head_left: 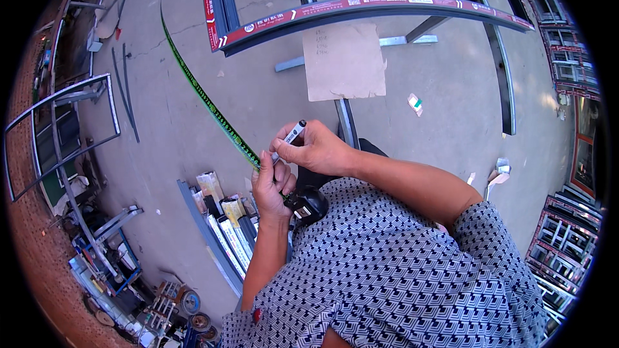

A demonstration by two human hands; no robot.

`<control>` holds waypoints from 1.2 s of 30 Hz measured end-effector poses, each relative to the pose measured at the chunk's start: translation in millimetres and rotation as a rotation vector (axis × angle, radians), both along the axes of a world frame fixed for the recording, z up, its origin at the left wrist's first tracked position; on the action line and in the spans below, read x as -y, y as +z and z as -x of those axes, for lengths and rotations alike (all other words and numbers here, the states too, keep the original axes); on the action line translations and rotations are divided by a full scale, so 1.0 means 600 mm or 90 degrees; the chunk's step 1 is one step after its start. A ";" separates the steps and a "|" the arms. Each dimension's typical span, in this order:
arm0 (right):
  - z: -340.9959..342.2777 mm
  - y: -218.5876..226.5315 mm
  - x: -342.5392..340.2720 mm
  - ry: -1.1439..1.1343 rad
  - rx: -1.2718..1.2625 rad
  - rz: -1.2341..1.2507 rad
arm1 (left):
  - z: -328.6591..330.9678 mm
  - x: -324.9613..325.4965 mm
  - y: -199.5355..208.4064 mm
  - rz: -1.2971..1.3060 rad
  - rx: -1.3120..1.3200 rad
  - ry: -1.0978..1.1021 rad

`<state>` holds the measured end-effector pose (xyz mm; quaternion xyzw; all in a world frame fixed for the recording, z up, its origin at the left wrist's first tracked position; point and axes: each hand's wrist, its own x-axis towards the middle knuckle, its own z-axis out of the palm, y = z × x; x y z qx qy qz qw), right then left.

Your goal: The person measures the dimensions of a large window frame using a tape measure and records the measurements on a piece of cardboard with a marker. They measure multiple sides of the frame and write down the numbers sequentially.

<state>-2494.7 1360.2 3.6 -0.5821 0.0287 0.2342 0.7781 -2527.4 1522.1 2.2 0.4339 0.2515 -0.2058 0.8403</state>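
My left hand grips a black tape measure case close to my chest. Its green blade runs out from the hand up and to the left, across the concrete floor. My right hand holds a black-and-white marker pen, with its tip at the blade just above my left hand's fingers. The two hands touch each other. In front of them a sheet of brown cardboard lies over a metal bar.
A long profile wrapped in red film crosses the top. Grey metal bars lie to the right. Short profile offcuts lie below my left hand. A metal window frame leans at the left; tools and discs clutter the lower left.
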 end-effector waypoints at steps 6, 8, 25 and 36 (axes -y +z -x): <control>-0.012 -0.012 0.013 -0.128 0.004 0.026 | -0.017 -0.016 -0.014 -0.026 0.007 -0.019; -0.029 -0.018 0.042 -0.253 -0.029 -0.006 | -0.023 -0.034 -0.025 -0.023 -0.034 0.015; -0.028 -0.114 0.194 -0.703 -0.003 0.174 | -0.119 -0.130 -0.086 -0.085 -0.065 0.005; 0.000 -0.108 0.200 -0.687 0.048 0.276 | -0.155 -0.151 -0.112 -0.069 -0.074 0.008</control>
